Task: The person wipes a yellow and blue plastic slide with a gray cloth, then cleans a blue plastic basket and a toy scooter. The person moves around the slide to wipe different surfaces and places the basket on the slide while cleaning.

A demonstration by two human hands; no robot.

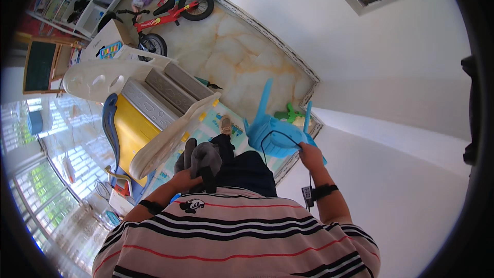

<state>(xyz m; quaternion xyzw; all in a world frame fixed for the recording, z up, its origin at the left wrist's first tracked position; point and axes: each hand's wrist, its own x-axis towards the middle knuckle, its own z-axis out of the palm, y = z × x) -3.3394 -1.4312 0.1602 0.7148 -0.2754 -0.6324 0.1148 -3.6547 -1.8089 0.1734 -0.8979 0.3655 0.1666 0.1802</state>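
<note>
My left hand (186, 180) grips a grey, soft-looking bundle (206, 156) with a black strap (208, 179), held at my left thigh. What the bundle is, I cannot tell. In my right hand (311, 156) is a thin black cord (280, 132), which loops over a light blue plastic chair (270, 133). The chair lies tipped, with its legs pointing up and away from me. A black band with a small device (307, 196) sits on my right wrist; a plain black band is on my left.
A toy slide (135, 123) with grey steps stands at my left. Beyond it are a red balance bike (166, 19), a cardboard box (100, 40) and white shelves (92, 11). Green toys (291, 114) lie behind the chair by the white wall (386, 46). A shoe (225, 124) rests on the patterned mat.
</note>
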